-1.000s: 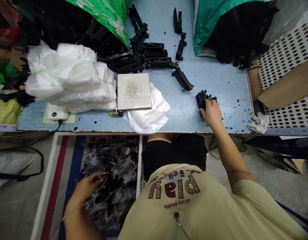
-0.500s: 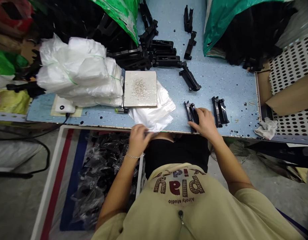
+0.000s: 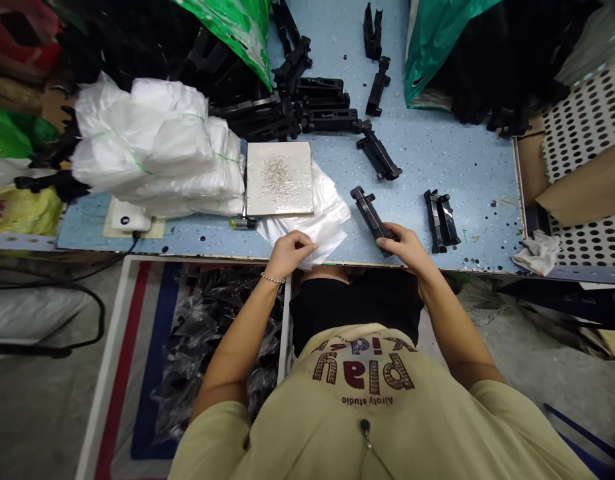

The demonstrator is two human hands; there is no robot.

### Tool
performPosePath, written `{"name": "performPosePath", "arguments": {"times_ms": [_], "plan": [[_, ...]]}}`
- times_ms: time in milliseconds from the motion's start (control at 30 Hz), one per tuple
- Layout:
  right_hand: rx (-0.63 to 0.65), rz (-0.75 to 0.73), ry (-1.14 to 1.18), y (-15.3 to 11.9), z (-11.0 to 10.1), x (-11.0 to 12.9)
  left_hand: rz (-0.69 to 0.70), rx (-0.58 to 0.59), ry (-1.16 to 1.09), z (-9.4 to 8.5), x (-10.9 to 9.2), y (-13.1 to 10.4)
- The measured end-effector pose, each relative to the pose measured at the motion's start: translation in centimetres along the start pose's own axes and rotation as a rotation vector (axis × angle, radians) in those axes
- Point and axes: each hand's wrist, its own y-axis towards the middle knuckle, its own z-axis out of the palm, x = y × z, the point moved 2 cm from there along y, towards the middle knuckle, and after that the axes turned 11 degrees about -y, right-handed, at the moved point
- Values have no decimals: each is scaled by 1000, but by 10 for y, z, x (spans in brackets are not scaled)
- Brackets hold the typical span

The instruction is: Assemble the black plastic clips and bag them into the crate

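My right hand [image 3: 403, 245] grips the near end of a long black plastic part [image 3: 370, 213], whose far end points away and slightly left. With thumb and fingers pinched together, my left hand [image 3: 291, 253] is on the near edge of a fanned stack of thin white plastic bags [image 3: 328, 208]. A square pale board [image 3: 298, 180] with a rough speckled patch lies on top of those bags. To the right of my right hand, another black plastic part [image 3: 441, 221] rests on the blue table.
Several black parts [image 3: 330, 120] lie farther back on the blue table [image 3: 422, 160]. Bundled white bags [image 3: 157, 147] are piled at left. Green sacks [image 3: 430, 40] of black parts stand behind. Below the table edge, a white-rimmed bin [image 3: 104, 373] holds bagged black parts.
My right hand has turned the black part and brought its far end up and left. My left hand has moved from the table edge onto the bag stack, fingers now pinched.
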Motion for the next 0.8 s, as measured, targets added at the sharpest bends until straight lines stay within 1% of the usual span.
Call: {"name": "performPosePath", "arguments": {"times_ms": [67, 100, 167, 200, 233, 267, 333, 367, 433, 500, 533, 567, 633, 667, 700, 767, 800], "plan": [[294, -6, 452, -7, 13, 9, -20, -35, -36, 2, 2, 1], [436, 6, 641, -13, 22, 13, -30, -40, -41, 2, 3, 2], [674, 80, 917, -29, 45, 15, -49, -31, -31, 3, 4, 5], [754, 142, 1020, -36, 57, 14, -52, -24, -11, 3, 4, 6], [804, 213, 1107, -42, 67, 11, -46, -20, 21, 2, 3, 6], [828, 285, 1180, -47, 76, 8, -27, -21, 62, 1, 3, 5], [828, 408, 1300, -54, 87, -1, 54, -50, 153, -2, 1, 2], [822, 455, 1346, -55, 88, -5, 121, -61, 207, -4, -1, -1], [824, 510, 1406, -56, 88, -12, 303, -49, 357, -8, -5, -7], [850, 518, 1422, -54, 87, -14, 474, -5, 553, -7, -10, -15], [872, 512, 1420, -52, 89, -13, 533, 20, 642, -4, -12, -19], [895, 502, 1415, -49, 91, -10, 575, 41, 706, 0, -15, -23], [920, 476, 1406, -40, 101, -1, 644, 83, 742, 14, -22, -34], [896, 457, 1395, -35, 106, 4, 685, 113, 720, 22, -26, -41], [835, 432, 1371, -30, 111, 9, 725, 149, 679, 31, -30, -48], [638, 351, 1238, -22, 117, 16, 774, 220, 577, 47, -37, -62], [527, 291, 1119, -20, 117, 18, 781, 253, 527, 53, -39, -68]]}}
